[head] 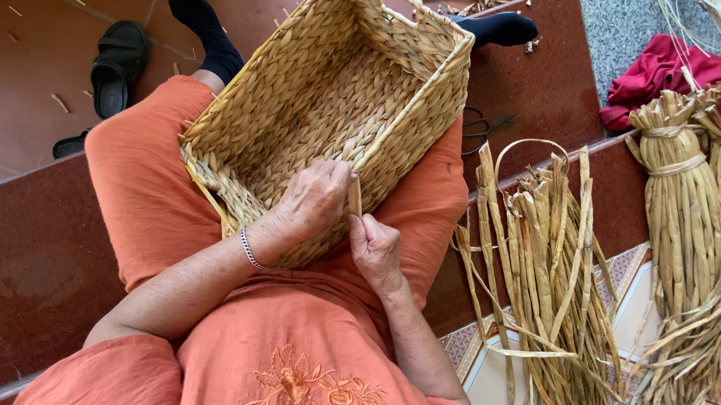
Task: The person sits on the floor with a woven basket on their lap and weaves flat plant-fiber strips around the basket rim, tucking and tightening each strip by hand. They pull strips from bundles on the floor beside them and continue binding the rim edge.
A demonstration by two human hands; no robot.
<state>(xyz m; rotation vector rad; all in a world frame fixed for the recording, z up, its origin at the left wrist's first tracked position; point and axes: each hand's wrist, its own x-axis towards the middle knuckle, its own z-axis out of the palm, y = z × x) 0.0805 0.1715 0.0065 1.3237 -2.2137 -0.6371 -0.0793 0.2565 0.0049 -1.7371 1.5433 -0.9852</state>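
At the woven basket's (333, 88) near corner, left hand (316, 199) grips the rim, right hand (375, 248) pinches an upright straw strand (355, 196) just beside it.

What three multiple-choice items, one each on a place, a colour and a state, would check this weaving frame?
1. Where does the woven basket rest?
A. on the person's lap
B. on a shelf
C. hung on a wall

2. What colour is the crumpled cloth at upper right?
A. blue
B. red
C. white

3. What is the left hand doing?
A. lying flat on the floor
B. holding the scissors
C. gripping the basket's near corner

Answers:
1. A, since the basket sits on the orange-clad legs.
2. B, since the cloth on the grey floor is plainly red.
3. C, since its fingers curl over the rim where a straw strip stands up, with the right hand just below; the scissors lie untouched on the floor.
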